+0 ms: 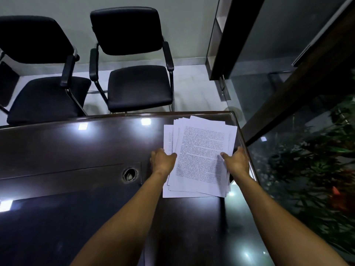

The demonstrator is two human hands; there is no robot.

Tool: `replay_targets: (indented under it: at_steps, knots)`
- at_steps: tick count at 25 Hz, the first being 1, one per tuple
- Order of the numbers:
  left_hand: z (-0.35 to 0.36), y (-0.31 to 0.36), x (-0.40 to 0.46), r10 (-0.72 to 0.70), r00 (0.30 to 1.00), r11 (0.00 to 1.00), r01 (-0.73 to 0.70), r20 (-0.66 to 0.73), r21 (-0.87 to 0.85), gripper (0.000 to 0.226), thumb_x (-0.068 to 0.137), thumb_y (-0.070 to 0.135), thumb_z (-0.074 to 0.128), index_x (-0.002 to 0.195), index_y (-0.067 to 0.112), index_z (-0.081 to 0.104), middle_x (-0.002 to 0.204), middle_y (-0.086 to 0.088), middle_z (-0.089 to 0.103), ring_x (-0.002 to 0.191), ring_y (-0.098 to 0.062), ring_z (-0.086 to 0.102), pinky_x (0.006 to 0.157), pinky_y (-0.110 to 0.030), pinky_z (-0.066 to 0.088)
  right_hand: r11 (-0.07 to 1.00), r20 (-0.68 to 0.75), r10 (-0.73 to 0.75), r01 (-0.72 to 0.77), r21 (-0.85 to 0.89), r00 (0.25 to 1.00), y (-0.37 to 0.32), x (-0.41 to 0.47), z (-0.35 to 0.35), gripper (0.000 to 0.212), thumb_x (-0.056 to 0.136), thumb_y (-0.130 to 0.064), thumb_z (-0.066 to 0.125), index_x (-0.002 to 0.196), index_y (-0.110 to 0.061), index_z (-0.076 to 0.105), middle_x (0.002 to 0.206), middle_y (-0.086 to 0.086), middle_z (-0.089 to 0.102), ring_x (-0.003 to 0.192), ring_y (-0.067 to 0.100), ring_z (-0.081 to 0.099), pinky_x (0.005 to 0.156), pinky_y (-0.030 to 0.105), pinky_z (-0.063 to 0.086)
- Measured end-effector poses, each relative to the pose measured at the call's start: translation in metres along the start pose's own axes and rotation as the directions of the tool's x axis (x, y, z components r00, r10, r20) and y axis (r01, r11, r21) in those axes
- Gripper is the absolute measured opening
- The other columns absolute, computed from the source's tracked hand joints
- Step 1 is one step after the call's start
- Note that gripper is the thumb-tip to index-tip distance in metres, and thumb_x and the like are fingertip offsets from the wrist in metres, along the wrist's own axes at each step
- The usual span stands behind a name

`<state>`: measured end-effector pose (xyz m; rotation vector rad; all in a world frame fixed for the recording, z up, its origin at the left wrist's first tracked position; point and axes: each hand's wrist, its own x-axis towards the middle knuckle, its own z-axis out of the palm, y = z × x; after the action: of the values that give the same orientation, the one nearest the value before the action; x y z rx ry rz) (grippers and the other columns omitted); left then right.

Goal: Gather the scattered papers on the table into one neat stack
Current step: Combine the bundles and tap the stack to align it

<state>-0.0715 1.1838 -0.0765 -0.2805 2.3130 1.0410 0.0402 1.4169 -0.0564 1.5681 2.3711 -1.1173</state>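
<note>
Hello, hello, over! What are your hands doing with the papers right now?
Left hand and right hand grip the paper pile at its sides. Sheets gathered, edges fanned, not squared. Pile near table corner. Nothing blocking.

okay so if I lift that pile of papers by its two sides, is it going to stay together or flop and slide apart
Likely to flop: the papers are thin loose sheets, so the middle would probably sag between the left hand and right hand. Sheets may slip too, since they lie fanned and nothing visibly binds them. The glossy table probably lets them slide easily.
</note>
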Motion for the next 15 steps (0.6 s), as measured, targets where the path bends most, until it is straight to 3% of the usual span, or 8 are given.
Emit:
replay_targets:
  at_steps: [2,4,6,8,10,12,15]
  knots:
    - [0.003,0.007,0.003,0.016,0.999,0.998,-0.013,0.039,-0.055,0.072,0.066,0.057,0.063,0.123,0.012,0.065,0.133,-0.006,0.057,0.118,-0.032,0.061,0.096,-0.048,0.056,0.998,0.069,-0.066,0.067,-0.019,0.995,-0.008,-0.002,0.005,0.047,0.094,-0.023,0.068,0.136,-0.008,0.054,0.135,0.013,0.064,0.121,0.037,0.061,0.089,0.036,0.047]
    - [0.010,0.004,0.013,0.006,0.998,0.996,0.000,0.064,-0.092,0.071,0.056,0.063,0.062,0.111,0.019,0.066,0.124,-0.004,0.062,0.109,-0.031,0.066,0.087,-0.047,0.060,0.992,0.126,-0.118,0.123,-0.031,0.985,-0.011,-0.008,0.014,0.037,0.095,-0.010,0.060,0.131,-0.013,0.059,0.127,0.010,0.067,0.114,0.036,0.063,0.086,0.035,0.049]
    - [0.005,0.009,0.009,0.001,0.997,0.992,0.008,0.072,-0.127,0.063,0.058,0.060,0.065,0.106,0.019,0.065,0.117,-0.003,0.066,0.099,-0.027,0.068,0.079,-0.043,0.063,0.981,0.160,-0.173,0.184,-0.057,0.972,-0.009,-0.012,0.019,0.039,0.093,-0.002,0.053,0.129,-0.015,0.062,0.126,0.008,0.069,0.110,0.034,0.064,0.090,0.040,0.054]
    - [-0.003,0.018,-0.006,0.007,0.996,0.986,0.007,0.086,-0.166,0.041,0.079,0.038,0.072,0.110,0.012,0.064,0.110,-0.002,0.069,0.095,-0.024,0.069,0.074,-0.036,0.061,0.973,0.199,-0.217,0.228,-0.035,0.956,-0.006,-0.013,0.017,0.041,0.092,0.002,0.051,0.128,-0.014,0.064,0.126,0.007,0.069,0.110,0.030,0.065,0.093,0.042,0.056]
    - [-0.003,0.016,-0.010,-0.001,0.990,0.965,0.038,0.144,-0.258,0.029,0.088,0.020,0.069,0.116,0.011,0.065,0.112,-0.003,0.072,0.097,-0.025,0.070,0.077,-0.038,0.061,0.976,0.257,-0.218,0.212,0.049,0.941,-0.005,-0.014,0.012,0.042,0.094,0.004,0.052,0.131,-0.012,0.063,0.127,0.005,0.068,0.111,0.027,0.064,0.094,0.038,0.054]
    - [-0.002,0.014,-0.017,0.002,0.976,0.942,0.071,0.217,-0.329,0.024,0.091,0.005,0.061,0.111,0.015,0.071,0.113,-0.008,0.074,0.099,-0.028,0.071,0.086,-0.044,0.061,0.981,0.295,-0.193,0.178,0.078,0.936,-0.006,-0.015,0.011,0.041,0.095,0.003,0.053,0.132,-0.012,0.065,0.127,0.006,0.068,0.111,0.028,0.064,0.091,0.035,0.052]
    - [0.000,0.012,-0.035,0.042,0.955,0.923,0.076,0.295,-0.376,0.032,0.095,-0.003,0.050,0.102,0.019,0.072,0.108,-0.009,0.076,0.097,-0.029,0.073,0.085,-0.046,0.062,0.987,0.299,-0.158,0.150,0.050,0.941,-0.006,-0.027,0.012,0.036,0.094,-0.002,0.058,0.126,-0.011,0.069,0.123,0.006,0.071,0.106,0.027,0.066,0.085,0.030,0.051]
